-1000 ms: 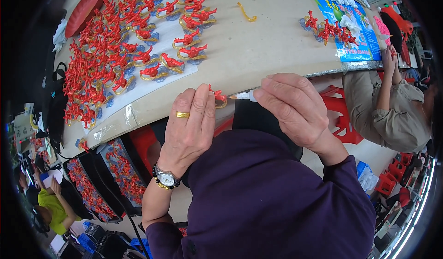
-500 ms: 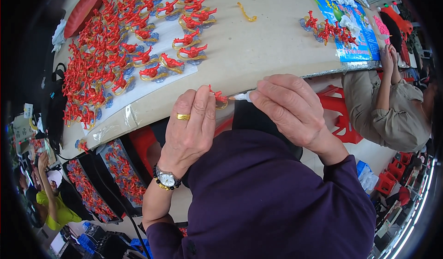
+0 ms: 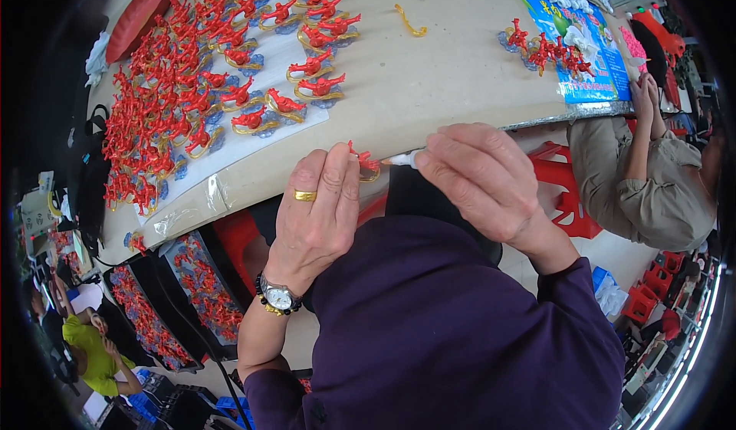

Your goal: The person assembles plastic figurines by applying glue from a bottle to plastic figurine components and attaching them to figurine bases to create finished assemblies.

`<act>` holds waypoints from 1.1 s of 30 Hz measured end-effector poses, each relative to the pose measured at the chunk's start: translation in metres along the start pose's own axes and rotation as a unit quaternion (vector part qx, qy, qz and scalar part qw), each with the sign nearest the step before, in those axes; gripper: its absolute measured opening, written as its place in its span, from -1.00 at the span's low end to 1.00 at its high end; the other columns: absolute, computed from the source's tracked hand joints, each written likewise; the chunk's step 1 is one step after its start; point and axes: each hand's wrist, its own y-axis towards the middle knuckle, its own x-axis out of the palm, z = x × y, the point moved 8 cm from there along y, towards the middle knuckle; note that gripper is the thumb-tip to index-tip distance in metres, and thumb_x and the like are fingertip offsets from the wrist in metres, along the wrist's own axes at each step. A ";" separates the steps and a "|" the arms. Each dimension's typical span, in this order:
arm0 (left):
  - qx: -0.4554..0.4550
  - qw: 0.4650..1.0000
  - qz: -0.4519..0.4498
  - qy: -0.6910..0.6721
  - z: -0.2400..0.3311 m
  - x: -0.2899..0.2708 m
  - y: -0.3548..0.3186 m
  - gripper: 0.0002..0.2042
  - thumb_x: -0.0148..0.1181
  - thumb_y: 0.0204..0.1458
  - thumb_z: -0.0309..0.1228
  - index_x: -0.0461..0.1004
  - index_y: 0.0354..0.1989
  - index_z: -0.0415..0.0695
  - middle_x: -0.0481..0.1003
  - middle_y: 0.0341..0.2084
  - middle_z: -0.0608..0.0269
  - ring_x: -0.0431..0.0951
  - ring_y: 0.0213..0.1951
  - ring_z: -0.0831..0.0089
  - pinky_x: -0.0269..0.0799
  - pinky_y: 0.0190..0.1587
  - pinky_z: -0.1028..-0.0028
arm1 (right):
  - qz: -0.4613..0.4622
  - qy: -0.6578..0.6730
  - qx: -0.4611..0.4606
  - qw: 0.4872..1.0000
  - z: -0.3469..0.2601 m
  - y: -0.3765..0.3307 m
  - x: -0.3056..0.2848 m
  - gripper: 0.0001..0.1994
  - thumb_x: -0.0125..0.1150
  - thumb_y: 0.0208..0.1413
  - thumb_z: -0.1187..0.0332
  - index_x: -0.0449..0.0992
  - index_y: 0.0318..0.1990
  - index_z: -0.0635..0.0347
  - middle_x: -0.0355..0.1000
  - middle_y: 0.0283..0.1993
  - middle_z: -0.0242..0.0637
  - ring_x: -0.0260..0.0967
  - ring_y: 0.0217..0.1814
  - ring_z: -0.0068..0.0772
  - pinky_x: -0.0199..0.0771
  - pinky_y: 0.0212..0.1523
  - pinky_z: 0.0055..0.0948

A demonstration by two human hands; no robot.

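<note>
My left hand (image 3: pixel 320 200), with a gold ring and a wristwatch, is closed on a small red figurine (image 3: pixel 366 161) just past the table's near edge. The figurine has a yellowish part underneath, and the fingers hide much of it. My right hand (image 3: pixel 484 178) pinches a small white bottle (image 3: pixel 406 159) with a narrow pointed tip. That tip points left at the figurine; whether it touches I cannot tell. On the table (image 3: pixel 429 85), rows of similar red figurines (image 3: pixel 320 86) with clear bluish and yellow bases stand on white paper to the left.
A loose yellow curved piece (image 3: pixel 411 21) lies mid-table. Several figurines (image 3: pixel 552 50) stand by a blue printed sheet (image 3: pixel 598 70) at right. A red tray (image 3: pixel 142 16) is far left; boxes of red parts (image 3: pixel 203 284) stand below the table. A co-worker (image 3: pixel 648 173) sits at right.
My hands, the figurine and the white bottle stay almost in place. At the far left, a person in yellow-green has lowered a raised arm.
</note>
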 end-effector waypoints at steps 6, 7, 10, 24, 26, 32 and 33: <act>-0.087 0.991 0.079 -0.065 -0.013 -0.008 -0.006 -0.68 0.30 -0.19 -0.62 0.51 -0.17 -0.36 0.49 -0.12 -0.04 0.50 -0.16 0.07 0.48 -0.11 0.27 | 0.034 0.147 0.323 0.934 0.053 -0.017 -0.011 -0.66 0.23 -0.32 0.69 0.55 -0.24 0.33 0.42 -0.25 -0.17 0.48 -0.29 -0.32 0.50 -0.31 -0.39; -0.129 0.979 0.110 -0.113 -0.018 -0.011 -0.008 -0.70 0.34 -0.17 -0.63 0.52 -0.19 -0.34 0.51 -0.14 -0.02 0.52 -0.18 0.07 0.48 -0.12 0.29 | 0.036 0.146 0.322 0.935 0.053 -0.018 -0.008 -0.66 0.23 -0.32 0.69 0.55 -0.24 0.33 0.42 -0.25 -0.17 0.48 -0.29 -0.32 0.50 -0.31 -0.39; -0.216 0.938 0.155 -0.223 -0.025 -0.006 -0.013 -0.72 0.34 -0.17 -0.61 0.52 -0.21 -0.32 0.50 -0.15 -0.04 0.53 -0.22 0.14 0.47 -0.14 0.34 | 0.144 0.572 0.492 0.640 0.066 -0.053 0.044 -0.71 0.26 -0.18 0.75 0.34 -0.33 0.27 0.34 -0.11 -0.21 0.46 -0.17 -0.43 0.52 -0.27 -0.50; -0.398 0.588 0.182 -0.680 -0.015 0.049 -0.033 -0.73 0.21 0.11 -0.52 0.41 -0.05 -0.37 0.45 -0.07 0.14 0.50 -0.18 0.59 0.45 -0.12 0.59 | -0.035 0.458 0.403 0.791 0.038 -0.030 0.073 -0.67 0.48 -0.22 0.58 0.56 -0.22 0.23 0.45 -0.09 -0.31 0.39 -0.20 -0.69 0.42 -0.34 -0.70; -0.391 0.579 0.175 -0.693 -0.015 0.051 -0.032 -0.72 0.22 0.10 -0.53 0.39 -0.04 -0.37 0.45 -0.08 0.14 0.50 -0.16 0.58 0.46 -0.11 0.59 | -0.039 0.465 0.410 0.784 0.038 -0.032 0.074 -0.69 0.46 -0.21 0.58 0.56 -0.23 0.24 0.45 -0.10 -0.29 0.39 -0.20 -0.69 0.41 -0.34 -0.71; -0.359 0.597 0.205 -0.687 -0.016 0.043 -0.026 -0.69 0.26 0.06 -0.53 0.32 -0.07 -0.34 0.40 -0.06 0.10 0.49 -0.08 0.46 0.48 -0.06 0.51 | -0.040 0.481 0.421 0.768 0.038 -0.037 0.075 -0.70 0.42 -0.20 0.62 0.56 -0.23 0.25 0.48 -0.19 -0.31 0.40 -0.27 -0.67 0.41 -0.32 -0.68; -0.350 0.615 0.197 -0.678 -0.016 0.040 -0.024 -0.68 0.27 0.05 -0.52 0.33 -0.08 -0.35 0.38 -0.05 0.08 0.49 -0.06 0.44 0.48 -0.03 0.47 | -0.018 0.468 0.397 0.790 0.038 -0.036 0.073 -0.70 0.43 -0.21 0.62 0.56 -0.24 0.24 0.49 -0.23 -0.30 0.41 -0.30 -0.64 0.40 -0.33 -0.66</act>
